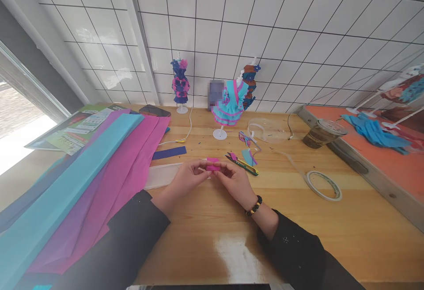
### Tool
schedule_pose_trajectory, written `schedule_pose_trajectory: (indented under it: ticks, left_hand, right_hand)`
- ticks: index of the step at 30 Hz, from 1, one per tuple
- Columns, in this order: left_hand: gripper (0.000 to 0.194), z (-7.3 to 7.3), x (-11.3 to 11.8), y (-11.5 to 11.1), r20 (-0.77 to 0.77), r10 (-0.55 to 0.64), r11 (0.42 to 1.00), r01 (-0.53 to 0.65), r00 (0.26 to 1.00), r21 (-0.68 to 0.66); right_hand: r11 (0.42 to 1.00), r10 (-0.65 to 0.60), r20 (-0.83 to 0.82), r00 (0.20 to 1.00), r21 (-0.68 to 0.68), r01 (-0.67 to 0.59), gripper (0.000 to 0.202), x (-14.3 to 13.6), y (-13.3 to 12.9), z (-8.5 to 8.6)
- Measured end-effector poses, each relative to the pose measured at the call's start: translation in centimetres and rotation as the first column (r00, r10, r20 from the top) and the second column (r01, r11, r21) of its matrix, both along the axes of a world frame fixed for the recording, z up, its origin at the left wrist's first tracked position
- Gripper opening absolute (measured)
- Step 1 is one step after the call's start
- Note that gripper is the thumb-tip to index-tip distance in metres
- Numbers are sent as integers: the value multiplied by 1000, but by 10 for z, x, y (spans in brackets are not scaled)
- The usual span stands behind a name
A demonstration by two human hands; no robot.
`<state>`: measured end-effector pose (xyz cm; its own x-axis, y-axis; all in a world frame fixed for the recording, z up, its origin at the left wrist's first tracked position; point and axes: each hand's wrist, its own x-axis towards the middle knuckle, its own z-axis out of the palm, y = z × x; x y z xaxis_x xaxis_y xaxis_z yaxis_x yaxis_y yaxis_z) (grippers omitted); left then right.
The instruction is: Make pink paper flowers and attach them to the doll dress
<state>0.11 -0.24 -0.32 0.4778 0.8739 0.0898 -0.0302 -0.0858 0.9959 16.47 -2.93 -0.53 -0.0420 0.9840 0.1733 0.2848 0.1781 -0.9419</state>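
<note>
A small folded piece of pink crepe paper is pinched between the fingertips of both hands above the wooden table. My left hand grips its left end, and my right hand, with a dark bead bracelet at the wrist, grips its right end. Just beyond my right fingers lie yellow-and-green thread snips with a pink scrap by them. A light blue scrap rests close by. Under my left hand a white strip runs across the table.
Long blue, purple and pink paper sheets cover the left side. Small dress forms stand along the tiled wall. A roll of narrow tape, a lidded cup and an orange raised surface are at the right. A phone lies behind the sheets.
</note>
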Motion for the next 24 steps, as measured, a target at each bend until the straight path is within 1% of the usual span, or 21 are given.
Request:
schedule_pose_trajectory:
  ticks: [5,9,15,24]
  left_hand:
    - [25,-2,1,1,-79,70,996,-66,994,60]
    - [22,0,0,1,-118,116,989,-103,986,107]
    - [18,6,0,-1,-182,165,975,-132,970,178]
    - [17,8,0,-1,-255,215,957,-151,943,249]
  right_hand:
    - [997,-19,69,997,78,14,19,0,-1,4]
    - [994,-16,75,997,112,7,18,0,-1,4]
    - [993,7,105,994,112,-19,18,3,-2,4]
    - [991,39,98,994,121,-51,18,3,0,0]
